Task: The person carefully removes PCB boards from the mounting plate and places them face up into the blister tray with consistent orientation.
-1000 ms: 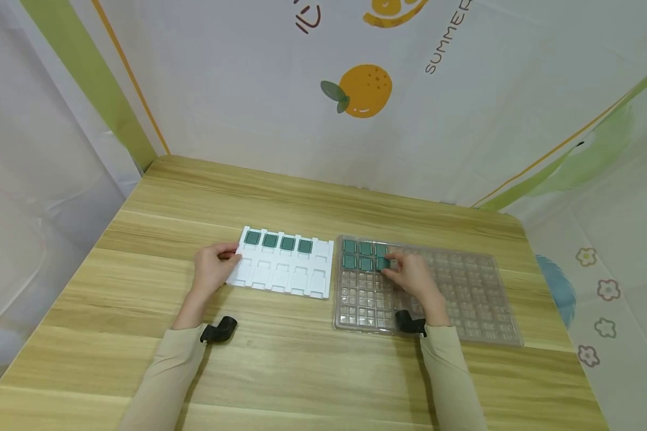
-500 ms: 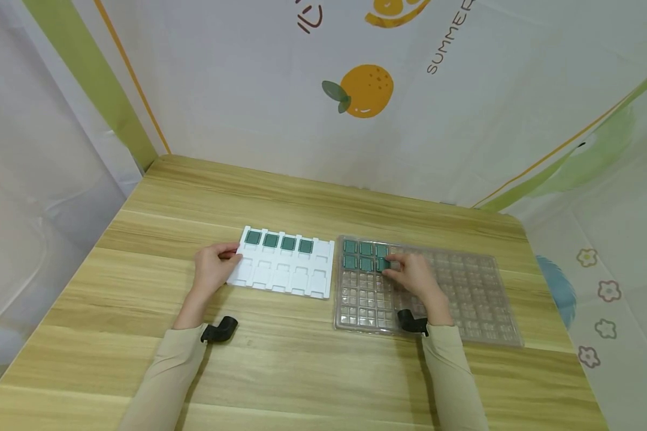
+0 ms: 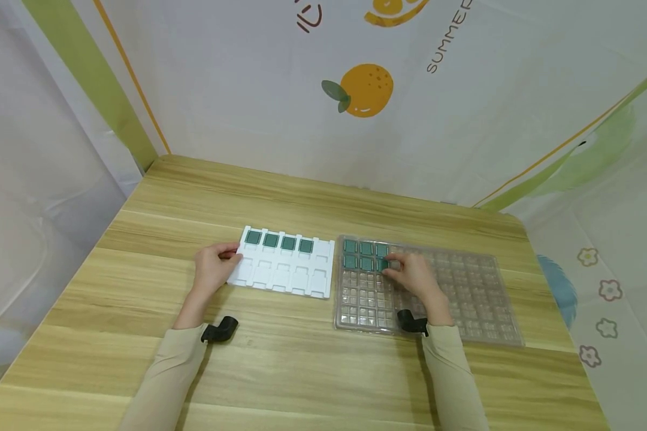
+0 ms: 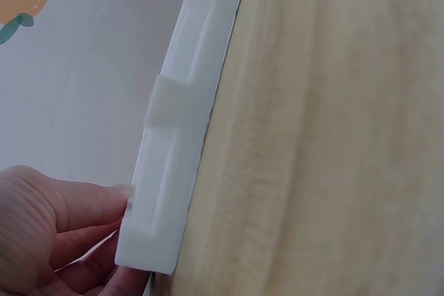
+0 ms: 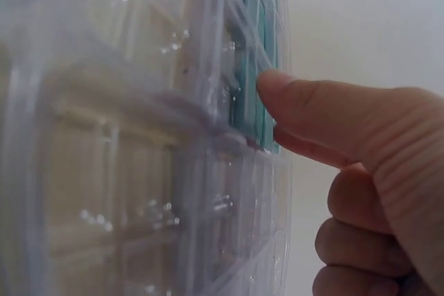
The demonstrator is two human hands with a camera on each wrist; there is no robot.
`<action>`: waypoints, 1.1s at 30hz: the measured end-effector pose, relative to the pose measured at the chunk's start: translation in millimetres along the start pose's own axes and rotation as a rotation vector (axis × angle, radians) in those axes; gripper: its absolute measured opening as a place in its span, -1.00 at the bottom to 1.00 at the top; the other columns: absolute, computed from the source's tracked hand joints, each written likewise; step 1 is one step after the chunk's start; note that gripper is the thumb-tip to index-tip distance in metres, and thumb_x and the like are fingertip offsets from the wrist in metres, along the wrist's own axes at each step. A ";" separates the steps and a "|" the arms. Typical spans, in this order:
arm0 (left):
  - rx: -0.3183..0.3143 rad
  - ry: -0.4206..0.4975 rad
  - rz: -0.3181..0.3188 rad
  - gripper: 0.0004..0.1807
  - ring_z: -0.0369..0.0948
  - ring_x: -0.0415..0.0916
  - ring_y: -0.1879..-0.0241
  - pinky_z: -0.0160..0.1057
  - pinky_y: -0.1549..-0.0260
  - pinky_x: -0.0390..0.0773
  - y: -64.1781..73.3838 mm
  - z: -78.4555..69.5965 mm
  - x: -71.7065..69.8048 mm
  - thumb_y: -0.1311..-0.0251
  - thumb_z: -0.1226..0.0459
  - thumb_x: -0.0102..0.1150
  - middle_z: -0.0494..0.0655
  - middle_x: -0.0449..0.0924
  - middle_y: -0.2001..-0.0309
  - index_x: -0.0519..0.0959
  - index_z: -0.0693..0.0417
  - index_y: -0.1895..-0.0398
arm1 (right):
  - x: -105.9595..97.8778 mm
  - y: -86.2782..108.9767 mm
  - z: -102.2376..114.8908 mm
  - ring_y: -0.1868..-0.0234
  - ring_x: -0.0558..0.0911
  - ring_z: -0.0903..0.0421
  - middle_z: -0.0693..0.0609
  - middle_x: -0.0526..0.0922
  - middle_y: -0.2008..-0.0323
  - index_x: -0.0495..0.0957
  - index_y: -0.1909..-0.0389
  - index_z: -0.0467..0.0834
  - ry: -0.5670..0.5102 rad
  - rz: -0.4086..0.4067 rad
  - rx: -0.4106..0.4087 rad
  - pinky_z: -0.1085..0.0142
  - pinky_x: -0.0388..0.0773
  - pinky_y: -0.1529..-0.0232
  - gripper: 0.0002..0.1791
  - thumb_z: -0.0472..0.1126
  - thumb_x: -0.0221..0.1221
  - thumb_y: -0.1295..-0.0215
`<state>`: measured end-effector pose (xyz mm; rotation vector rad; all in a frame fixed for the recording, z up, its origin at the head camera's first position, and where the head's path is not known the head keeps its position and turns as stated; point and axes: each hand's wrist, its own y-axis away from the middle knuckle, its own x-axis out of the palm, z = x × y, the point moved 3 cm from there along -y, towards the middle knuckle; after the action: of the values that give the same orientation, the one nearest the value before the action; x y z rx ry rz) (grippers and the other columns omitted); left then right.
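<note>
Green chip sits just right of the frame's centre in a clear tray, pinched between thumb and forefinger of the right hand. Left of centre, the left hand grips the left edge of a white tray; four more chips occupy its far row. Behind hangs a printed curtain.

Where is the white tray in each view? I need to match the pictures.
Head: the white tray is just left of and below centre.
Left wrist: the white tray slants from top centre to lower left.
Right wrist: not in it.
Shared landmark: the left hand, at the tray's edge in the head and left wrist views; the right wrist view does not show it.
</note>
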<state>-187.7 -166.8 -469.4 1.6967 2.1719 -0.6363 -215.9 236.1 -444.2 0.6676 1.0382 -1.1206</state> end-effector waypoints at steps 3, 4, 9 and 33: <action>0.004 -0.002 -0.001 -0.78 0.08 0.57 0.35 -0.61 0.48 0.36 -0.1 0.4 0.1 -0.02 0.54 0.21 0.34 0.63 0.35 0.62 0.48 0.22 | 0.1 -1.3 1.6 0.73 0.21 0.22 0.13 0.31 0.79 0.64 0.17 -0.29 0.001 -0.017 -0.011 0.35 0.15 0.69 -0.66 -0.20 0.37 -0.05; 0.006 -0.001 -0.002 -0.78 0.08 0.57 0.35 -0.61 0.48 0.35 -0.2 0.5 0.2 -0.02 0.54 0.21 0.34 0.63 0.35 0.62 0.48 0.22 | 0.3 -2.1 1.9 0.74 0.21 0.22 0.12 0.30 0.79 0.64 0.17 -0.29 0.003 -0.021 -0.018 0.36 0.14 0.69 -0.67 -0.20 0.36 -0.05; 0.008 0.000 -0.006 -0.78 0.08 0.57 0.35 -0.62 0.48 0.35 -0.5 0.0 0.2 -0.02 0.54 0.21 0.34 0.63 0.35 0.62 0.48 0.22 | 1.9 -7.5 8.3 0.74 0.17 0.24 0.14 0.25 0.80 0.65 0.19 -0.28 0.027 -0.038 -0.055 0.37 0.11 0.69 -0.68 -0.18 0.35 -0.07; 0.028 -0.001 -0.011 -0.79 0.09 0.57 0.37 -0.63 0.49 0.34 0.0 -0.3 -0.7 0.00 0.55 0.21 0.34 0.62 0.36 0.62 0.49 0.24 | 14.1 -30.7 49.4 0.76 0.14 0.25 0.14 0.24 0.83 0.65 0.11 -0.22 -0.003 0.004 -0.083 0.39 0.10 0.69 -0.67 -0.14 0.31 -0.13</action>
<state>-187.5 -167.2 -468.8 1.6989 2.1832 -0.6737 -227.6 178.1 -435.5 0.6014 1.0744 -1.0692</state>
